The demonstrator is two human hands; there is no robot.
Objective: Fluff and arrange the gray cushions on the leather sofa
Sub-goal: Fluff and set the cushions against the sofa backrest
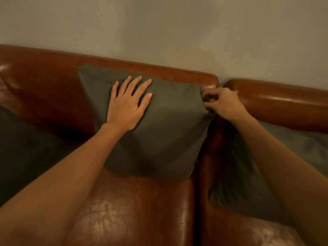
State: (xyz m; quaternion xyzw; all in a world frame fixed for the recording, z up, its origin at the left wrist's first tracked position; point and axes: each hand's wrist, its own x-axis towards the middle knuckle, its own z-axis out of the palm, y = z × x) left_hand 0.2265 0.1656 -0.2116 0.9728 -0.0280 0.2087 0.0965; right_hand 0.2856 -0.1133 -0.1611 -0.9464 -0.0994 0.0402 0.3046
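From the head view, the middle gray cushion (156,125) leans on the leather sofa (138,206) backrest, far side of the seat. The left hand (126,105) lies flat on its face, fingers straight and spread, while the right hand (224,103) pinches its top right corner. Honestly, the risk I see is that corner tug dragging the cushion crooked or pulling it into the gap between sofa sections if the flat hand doesn't pin it. Two more gray cushions sit left (26,153) and right (301,150).
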